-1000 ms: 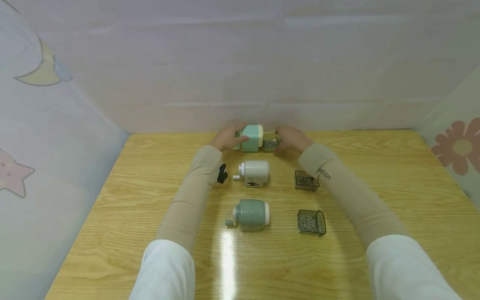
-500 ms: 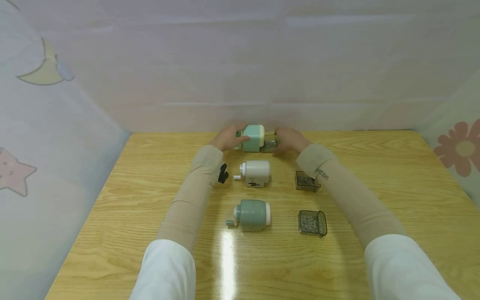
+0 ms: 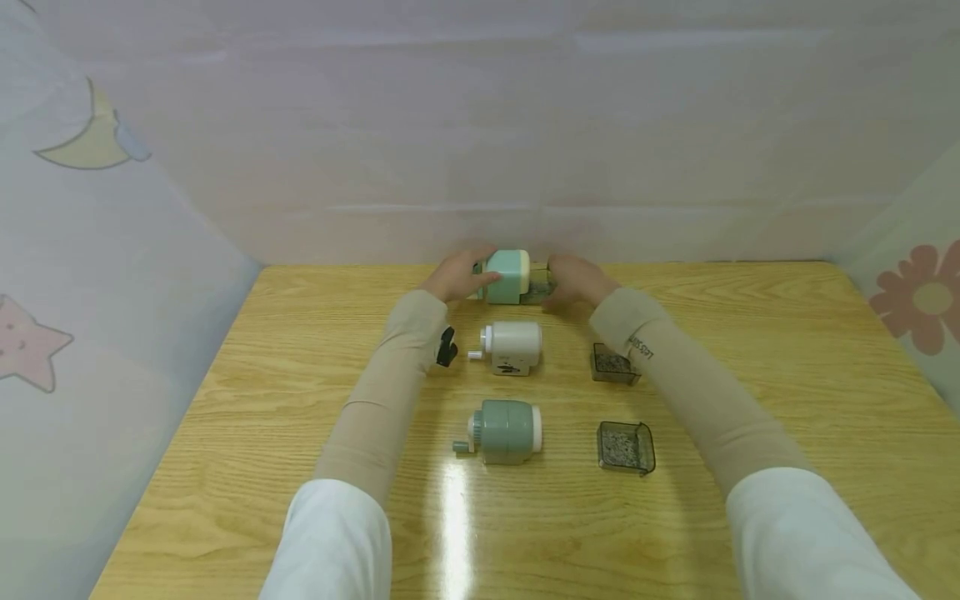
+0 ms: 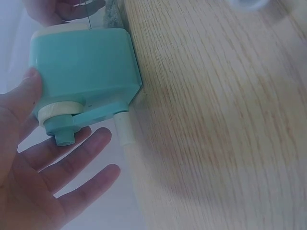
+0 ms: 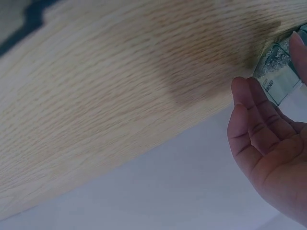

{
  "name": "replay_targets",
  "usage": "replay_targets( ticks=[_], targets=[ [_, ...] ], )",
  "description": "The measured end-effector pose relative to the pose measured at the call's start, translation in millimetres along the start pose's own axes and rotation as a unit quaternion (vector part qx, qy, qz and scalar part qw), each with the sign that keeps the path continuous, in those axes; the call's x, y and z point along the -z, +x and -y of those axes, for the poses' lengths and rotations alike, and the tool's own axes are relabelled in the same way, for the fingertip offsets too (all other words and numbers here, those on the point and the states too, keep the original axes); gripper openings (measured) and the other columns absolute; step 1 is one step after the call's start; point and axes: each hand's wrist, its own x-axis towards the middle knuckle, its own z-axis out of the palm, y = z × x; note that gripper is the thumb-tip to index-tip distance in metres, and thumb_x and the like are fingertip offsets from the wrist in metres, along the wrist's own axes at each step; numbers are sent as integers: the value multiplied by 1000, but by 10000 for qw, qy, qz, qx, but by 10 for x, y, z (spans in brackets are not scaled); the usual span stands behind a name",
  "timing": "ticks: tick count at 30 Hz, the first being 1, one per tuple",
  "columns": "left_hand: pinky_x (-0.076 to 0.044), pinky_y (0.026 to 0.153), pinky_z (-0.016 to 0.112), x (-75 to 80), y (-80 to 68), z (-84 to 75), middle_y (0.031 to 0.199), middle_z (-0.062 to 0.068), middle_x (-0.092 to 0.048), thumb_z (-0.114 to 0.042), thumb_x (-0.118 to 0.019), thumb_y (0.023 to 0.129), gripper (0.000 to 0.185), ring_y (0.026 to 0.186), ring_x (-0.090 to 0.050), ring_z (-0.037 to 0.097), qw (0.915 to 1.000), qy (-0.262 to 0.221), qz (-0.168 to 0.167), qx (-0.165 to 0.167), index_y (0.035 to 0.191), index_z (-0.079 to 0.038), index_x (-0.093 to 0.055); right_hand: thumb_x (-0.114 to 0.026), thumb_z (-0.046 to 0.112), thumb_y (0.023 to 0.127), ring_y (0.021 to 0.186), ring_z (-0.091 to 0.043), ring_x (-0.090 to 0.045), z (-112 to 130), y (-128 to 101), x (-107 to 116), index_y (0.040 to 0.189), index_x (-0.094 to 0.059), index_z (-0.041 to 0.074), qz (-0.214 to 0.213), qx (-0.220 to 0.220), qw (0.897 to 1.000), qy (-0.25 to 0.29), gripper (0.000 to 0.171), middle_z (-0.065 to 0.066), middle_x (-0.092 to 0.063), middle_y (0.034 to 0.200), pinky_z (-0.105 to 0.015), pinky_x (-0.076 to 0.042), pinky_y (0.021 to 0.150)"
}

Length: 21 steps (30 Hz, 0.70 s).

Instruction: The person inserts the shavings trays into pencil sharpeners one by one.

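Sharpener, head view: turquoise sharpener (image 3: pixel 507 278) near tabletop (image 3: pixel 300 375)'s far edge, clear drawer (image 3: pixel 537 291) at its right end.
Crank side, left wrist: left hand (image 4: pixel 36 187) clamped on sharpener.
Shavings side, right wrist: right hand (image 5: pixel 273 148) pinching drawer.

Tabletop (image 3: pixel 247 400): glossy wood. Teal sharpener (image 4: pixel 86 62): smooth plastic. Tray (image 3: pixel 643 450) at its 5 o'clock: transparent plastic. Sleeves (image 3: pixel 375 408): matt cloth.

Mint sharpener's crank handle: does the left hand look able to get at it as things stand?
Probably yes: the left hand has fingers near the crank handle, with nothing visible between, though it also holds the mint sharpener, so its grip may need shifting.
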Motion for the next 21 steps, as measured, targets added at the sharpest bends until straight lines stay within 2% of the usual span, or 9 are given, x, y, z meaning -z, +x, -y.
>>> replay_targets(
  ticks=[4,15,21],
  targets=[
    [-29,105,38,4,-5,-1,144,10,-33,-34,-52,92,62,129,-33,26,10000,-22,-3,-9,144,-13,-27,-74,20,75,99,-36,-53,11,5,-6,119,-46,-9,19,-6,10000,-1,59,-24,-53,114,-47,-47,84],
    [-30,104,39,7,-44,-20,144,10,-34,-34,-51,93,61,128,-34,26,10000,-46,-10,1,144,-13,-27,-74,22,76,85,-30,-54,27,12,-3,104,-51,-5,43,26,9999,-137,45,-17,-55,96,-41,-49,73],
    [-29,105,37,3,-44,-22,144,10,-33,-34,-51,93,61,129,-32,25,10000,-67,-33,-45,144,-12,-28,-75,21,75,90,-32,-54,38,13,-2,109,-49,-8,4,75,10000,-34,52,-20,-56,101,-43,-49,76]
  ],
)
